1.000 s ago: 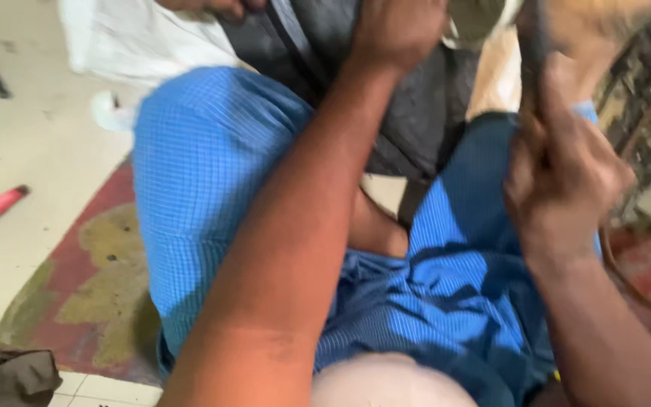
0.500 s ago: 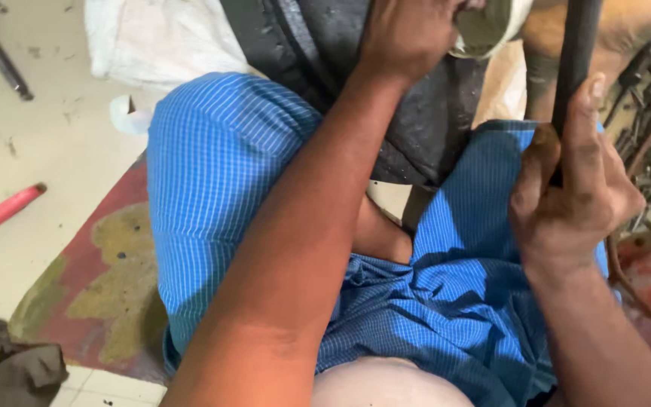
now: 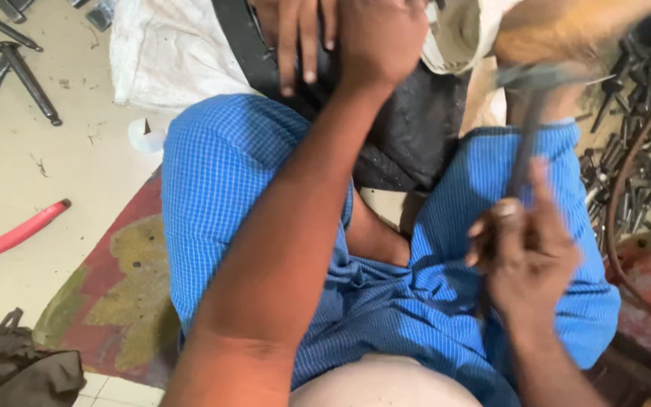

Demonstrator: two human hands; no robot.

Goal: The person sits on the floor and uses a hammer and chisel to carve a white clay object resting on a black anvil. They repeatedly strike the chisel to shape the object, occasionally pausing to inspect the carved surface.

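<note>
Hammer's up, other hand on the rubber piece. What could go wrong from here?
1. The left hand presses on the black rubber piece close under the blurred hammer in the right hand; a missed swing could hit it.
2. Another person's fingers also rest on the rubber, within likely reach of the swing.
3. The work sits between the knees in blue cloth; a glancing blow might strike a leg.
</note>
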